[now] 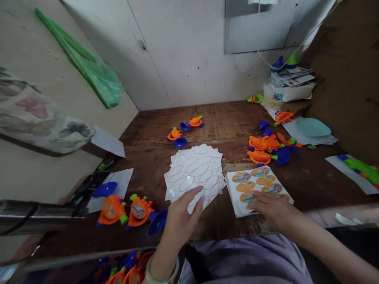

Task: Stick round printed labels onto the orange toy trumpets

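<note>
Near the middle of the brown table lies a fanned pile of white sheets (195, 165) with outlined ovals. My left hand (185, 209), with a bangle at the wrist, is over the pile's front edge, thumb and fingers apart and nothing between them. To its right rests a stack of sticker sheets (266, 179) with orange and colourful ovals. My right hand (271, 205) touches the front part of that stack; its fingertips are bent onto the top sheet, and whether they pinch anything is unclear.
Orange and blue toy horns (140, 211) lie at the front left, two more at the back. A heap of orange toy parts (263, 144) is at the right, near a light blue dish (313, 127). A green toy (363, 169) sits far right. A box (288, 92) stands at the back.
</note>
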A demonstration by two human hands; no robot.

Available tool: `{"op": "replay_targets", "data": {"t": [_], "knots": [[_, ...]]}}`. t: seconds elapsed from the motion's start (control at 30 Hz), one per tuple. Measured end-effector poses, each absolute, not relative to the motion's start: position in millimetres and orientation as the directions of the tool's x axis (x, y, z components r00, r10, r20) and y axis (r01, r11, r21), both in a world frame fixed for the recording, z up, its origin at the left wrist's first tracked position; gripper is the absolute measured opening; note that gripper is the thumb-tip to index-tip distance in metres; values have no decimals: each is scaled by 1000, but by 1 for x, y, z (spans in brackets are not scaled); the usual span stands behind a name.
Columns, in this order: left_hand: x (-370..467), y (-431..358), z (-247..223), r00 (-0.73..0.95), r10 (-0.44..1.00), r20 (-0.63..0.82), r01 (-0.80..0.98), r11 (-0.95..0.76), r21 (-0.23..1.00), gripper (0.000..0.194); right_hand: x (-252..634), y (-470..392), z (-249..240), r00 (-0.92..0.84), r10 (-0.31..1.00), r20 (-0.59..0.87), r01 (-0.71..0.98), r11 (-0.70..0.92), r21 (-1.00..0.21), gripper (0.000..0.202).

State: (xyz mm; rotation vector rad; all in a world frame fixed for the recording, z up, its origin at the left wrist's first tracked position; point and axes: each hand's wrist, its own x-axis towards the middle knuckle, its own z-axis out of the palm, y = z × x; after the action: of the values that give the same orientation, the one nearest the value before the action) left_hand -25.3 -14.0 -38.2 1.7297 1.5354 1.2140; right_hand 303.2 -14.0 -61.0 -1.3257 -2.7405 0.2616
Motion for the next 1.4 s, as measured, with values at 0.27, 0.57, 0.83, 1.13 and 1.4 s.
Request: {"op": "replay_targets", "data": {"t": [0.27,0.57,0.83,1.13,1.4], "knots": [[32,3,-33,115,933,-341,73,334,940,82,316,-5,-42,-449,880,155,650,441,-619,32],[42,5,-26,289,876,-386,-335,471,816,72,304,-17,-17,-606,595,528,317,789,-526,18],[26,-11,-19,-47,994,-97,-116,91,989,26,275,-9,-29,-69,975,209,249,220,-943,40],[21,-14,-3,-113,986,122,77,-114,990,28,255,-2,-9,16,891,453,425,404,-810,28],[32,-16,7,-210,958,196,48,-190,981,6,247,2,10,-147,712,687,807,487,-332,21]]}}
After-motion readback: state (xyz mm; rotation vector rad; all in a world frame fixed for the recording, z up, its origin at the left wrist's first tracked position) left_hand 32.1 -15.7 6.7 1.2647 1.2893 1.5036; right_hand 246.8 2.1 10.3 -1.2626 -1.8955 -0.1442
